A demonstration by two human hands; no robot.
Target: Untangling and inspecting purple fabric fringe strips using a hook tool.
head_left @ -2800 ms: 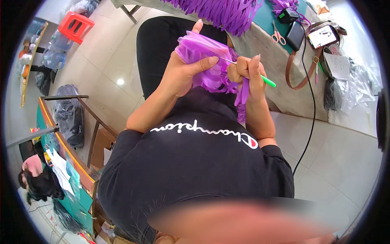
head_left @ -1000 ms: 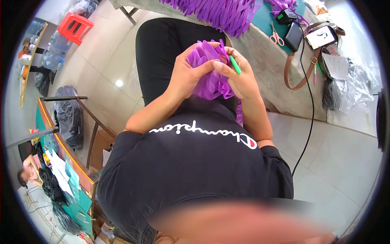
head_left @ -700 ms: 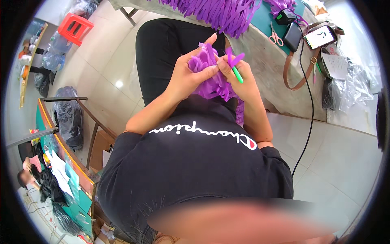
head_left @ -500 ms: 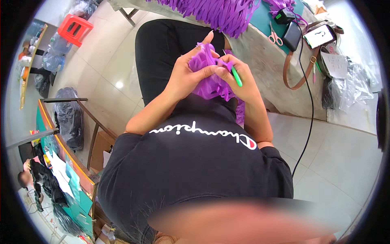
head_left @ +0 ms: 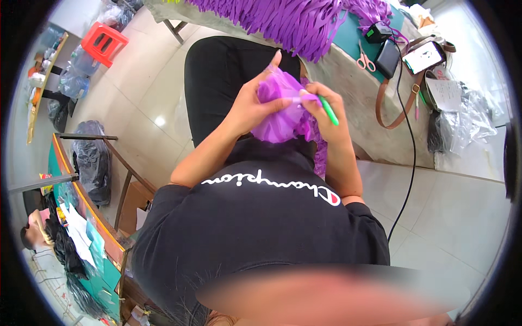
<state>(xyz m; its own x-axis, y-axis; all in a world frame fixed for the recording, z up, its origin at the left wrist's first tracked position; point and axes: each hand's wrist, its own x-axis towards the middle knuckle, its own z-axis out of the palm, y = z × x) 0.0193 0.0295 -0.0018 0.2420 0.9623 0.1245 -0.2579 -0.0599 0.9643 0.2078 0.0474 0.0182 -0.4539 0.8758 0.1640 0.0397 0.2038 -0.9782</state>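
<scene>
Above my lap, my left hand (head_left: 249,108) closes around a translucent purple rubbery piece (head_left: 276,125), thumb pressed on its near side. My right hand (head_left: 330,130) pinches a narrow purple strip of the same piece, which is drawn taut between both hands. A slim bright green handle (head_left: 328,110) is also tucked in my right fingers; its working end is hidden, so its kind is unclear. More crinkled purple material (head_left: 319,157) hangs below my right wrist.
Ahead, a table (head_left: 375,98) bears a heap of purple strips (head_left: 272,24), pink-handled scissors (head_left: 365,57), a black wallet-like case (head_left: 387,58), a phone (head_left: 423,57) and a brown-strapped bag (head_left: 399,117). A black cable (head_left: 411,157) hangs down. A red stool (head_left: 104,44) stands left.
Both hands have shifted slightly nearer to me. The right hand has moved outward with the green handle, stretching the purple strip, and the bunched piece now looks smoother and more spread.
</scene>
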